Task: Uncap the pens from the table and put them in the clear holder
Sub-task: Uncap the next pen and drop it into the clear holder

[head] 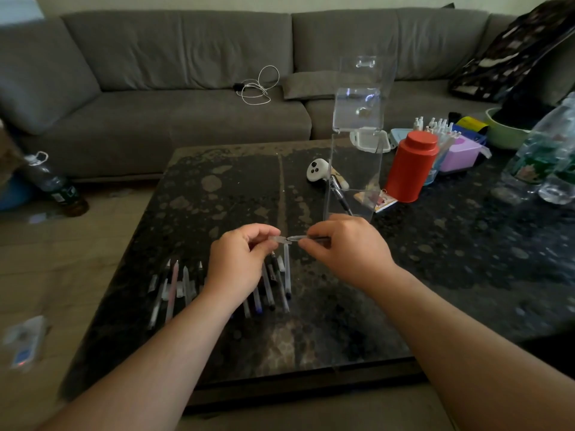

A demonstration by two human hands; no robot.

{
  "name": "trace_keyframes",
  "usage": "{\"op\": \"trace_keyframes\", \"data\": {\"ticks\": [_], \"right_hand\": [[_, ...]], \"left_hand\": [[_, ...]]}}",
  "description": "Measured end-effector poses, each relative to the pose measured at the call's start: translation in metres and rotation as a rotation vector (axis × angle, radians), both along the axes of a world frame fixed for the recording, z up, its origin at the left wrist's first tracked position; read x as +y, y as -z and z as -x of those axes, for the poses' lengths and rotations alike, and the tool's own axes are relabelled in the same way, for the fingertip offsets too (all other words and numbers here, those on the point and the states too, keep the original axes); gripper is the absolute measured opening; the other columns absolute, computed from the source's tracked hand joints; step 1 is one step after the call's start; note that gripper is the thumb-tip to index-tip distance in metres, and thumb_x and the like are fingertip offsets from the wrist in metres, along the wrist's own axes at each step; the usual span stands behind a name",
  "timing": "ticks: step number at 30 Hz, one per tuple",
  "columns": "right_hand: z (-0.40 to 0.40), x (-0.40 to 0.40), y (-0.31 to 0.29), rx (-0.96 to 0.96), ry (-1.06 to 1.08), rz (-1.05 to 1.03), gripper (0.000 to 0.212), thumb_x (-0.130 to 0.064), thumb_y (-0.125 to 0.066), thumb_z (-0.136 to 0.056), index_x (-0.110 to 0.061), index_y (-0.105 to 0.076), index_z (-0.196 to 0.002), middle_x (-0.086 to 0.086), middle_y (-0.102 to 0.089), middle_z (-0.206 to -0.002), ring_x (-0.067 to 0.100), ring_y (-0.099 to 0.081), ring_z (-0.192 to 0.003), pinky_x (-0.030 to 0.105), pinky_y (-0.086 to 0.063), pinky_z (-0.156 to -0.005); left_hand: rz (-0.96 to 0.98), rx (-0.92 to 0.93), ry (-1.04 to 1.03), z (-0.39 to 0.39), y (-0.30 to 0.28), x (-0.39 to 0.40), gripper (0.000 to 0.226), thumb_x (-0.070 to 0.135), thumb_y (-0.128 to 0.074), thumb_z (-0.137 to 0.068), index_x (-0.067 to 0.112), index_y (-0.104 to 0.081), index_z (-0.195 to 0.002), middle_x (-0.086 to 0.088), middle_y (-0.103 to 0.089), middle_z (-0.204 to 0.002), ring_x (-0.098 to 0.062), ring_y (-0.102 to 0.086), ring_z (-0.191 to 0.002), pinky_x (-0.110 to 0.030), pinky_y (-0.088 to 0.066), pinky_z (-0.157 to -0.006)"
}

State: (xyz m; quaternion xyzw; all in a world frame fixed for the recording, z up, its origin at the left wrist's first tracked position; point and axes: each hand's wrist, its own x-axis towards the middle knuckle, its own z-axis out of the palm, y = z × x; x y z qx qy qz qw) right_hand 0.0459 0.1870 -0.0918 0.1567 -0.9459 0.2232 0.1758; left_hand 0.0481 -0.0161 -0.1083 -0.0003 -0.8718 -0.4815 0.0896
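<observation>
Above the dark table, my left hand (pixel 241 258) pinches a clear pen cap (pixel 278 239). My right hand (pixel 347 244) grips the pen (pixel 303 238) by its barrel, and the pen lies level between the two hands. The cap sits just off the pen's tip. Several pens (pixel 174 287) lie in a row on the table under and to the left of my left hand, some hidden by it. The tall clear holder (pixel 354 169) stands right behind my right hand, with one pen (pixel 340 195) leaning in its lower compartment.
A red canister (pixel 410 166), a white controller (pixel 317 170), small boxes and plastic bottles (pixel 547 157) crowd the table's right side. The table's front edge (pixel 280 377) is near me. A grey sofa (pixel 186 88) runs behind. A bottle (pixel 54 181) stands on the floor at left.
</observation>
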Motion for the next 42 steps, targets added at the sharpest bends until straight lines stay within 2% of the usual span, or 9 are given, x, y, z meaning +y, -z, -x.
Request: {"op": "trace_keyframes", "data": {"ticks": [10, 15, 20, 23, 31, 34, 36, 39, 42], "right_hand": [[-0.002, -0.004, -0.003, 0.075, -0.056, -0.107, 0.018, -0.046, -0.066, -0.096, -0.032, -0.074, -0.101, -0.012, -0.062, -0.081, 0.013, -0.061, -0.077, 0.025, -0.037, -0.057], [-0.001, -0.008, -0.002, 0.094, -0.052, -0.078, 0.012, -0.045, -0.072, -0.092, -0.034, -0.076, -0.094, -0.01, -0.07, -0.082, 0.014, -0.065, -0.076, 0.026, -0.04, -0.058], [-0.004, -0.008, 0.001, 0.105, -0.046, -0.101, 0.012, -0.045, -0.074, -0.09, -0.035, -0.078, -0.092, -0.009, -0.072, -0.081, 0.014, -0.068, -0.075, 0.024, -0.04, -0.057], [-0.006, -0.005, -0.001, 0.067, -0.026, -0.063, 0.012, -0.046, -0.075, -0.09, -0.036, -0.079, -0.095, -0.011, -0.074, -0.085, 0.011, -0.067, -0.077, 0.021, -0.035, -0.056], [-0.004, -0.002, -0.003, -0.146, -0.045, -0.001, 0.008, -0.045, -0.069, -0.095, -0.04, -0.073, -0.099, -0.014, -0.07, -0.083, 0.008, -0.062, -0.082, 0.033, -0.052, -0.071], [-0.002, -0.001, -0.005, -0.17, -0.085, -0.114, 0.013, -0.044, -0.059, -0.101, -0.046, -0.067, -0.112, -0.019, -0.06, -0.088, 0.013, -0.048, -0.1, 0.04, -0.04, -0.081], [0.0, -0.001, -0.01, -0.173, -0.101, -0.169, 0.019, -0.043, -0.054, -0.103, -0.048, -0.063, -0.12, -0.019, -0.054, -0.092, 0.013, -0.036, -0.1, 0.041, -0.032, -0.082], [0.007, 0.01, -0.028, -0.015, -0.08, -0.01, 0.015, -0.034, -0.059, -0.102, -0.037, -0.067, -0.114, -0.015, -0.057, -0.092, 0.016, -0.048, -0.094, 0.044, -0.046, -0.084], [0.016, 0.033, -0.058, 0.227, 0.141, 0.389, 0.01, -0.022, -0.066, -0.099, -0.023, -0.069, -0.109, -0.005, -0.066, -0.098, 0.016, -0.061, -0.09, 0.04, -0.054, -0.081]], "left_hand": [[0.173, 0.057, 0.008, -0.004, -0.005, 0.002, 0.022, 0.021, -0.075, -0.096, 0.036, -0.079, -0.111, 0.024, -0.07, -0.104, 0.017, -0.054, -0.087, -0.005, -0.033, -0.075], [0.147, 0.044, -0.007, -0.006, -0.006, 0.0, 0.021, 0.017, -0.075, -0.096, 0.034, -0.081, -0.106, 0.029, -0.065, -0.091, 0.019, -0.056, -0.083, -0.002, -0.036, -0.07], [0.154, 0.062, -0.011, -0.013, -0.002, 0.003, 0.02, 0.016, -0.077, -0.094, 0.032, -0.081, -0.105, 0.02, -0.071, -0.101, 0.007, -0.061, -0.092, -0.011, -0.042, -0.082], [0.172, 0.095, -0.009, -0.014, -0.003, 0.004, 0.022, 0.014, -0.077, -0.094, 0.031, -0.081, -0.106, 0.022, -0.068, -0.097, 0.01, -0.06, -0.091, -0.009, -0.041, -0.082], [0.231, 0.157, 0.04, -0.013, -0.004, 0.004, 0.024, 0.014, -0.08, -0.09, 0.032, -0.082, -0.105, 0.022, -0.067, -0.095, 0.01, -0.061, -0.092, -0.006, -0.04, -0.081], [0.127, 0.107, 0.045, -0.013, -0.005, 0.009, 0.021, 0.02, -0.081, -0.091, 0.034, -0.081, -0.108, 0.023, -0.071, -0.096, 0.012, -0.064, -0.092, -0.008, -0.047, -0.081], [0.03, 0.076, 0.046, -0.014, -0.007, 0.013, 0.024, 0.025, -0.08, -0.092, 0.035, -0.078, -0.114, 0.023, -0.073, -0.095, 0.015, -0.064, -0.092, -0.006, -0.047, -0.076], [-0.045, 0.08, 0.06, -0.014, -0.007, 0.014, 0.027, 0.027, -0.077, -0.095, 0.038, -0.071, -0.119, 0.021, -0.073, -0.093, 0.011, -0.065, -0.091, -0.007, -0.048, -0.074], [-0.03, 0.075, 0.06, -0.014, -0.005, 0.01, 0.027, 0.028, -0.073, -0.098, 0.038, -0.069, -0.123, 0.02, -0.071, -0.096, 0.009, -0.062, -0.094, -0.009, -0.047, -0.076]]}}
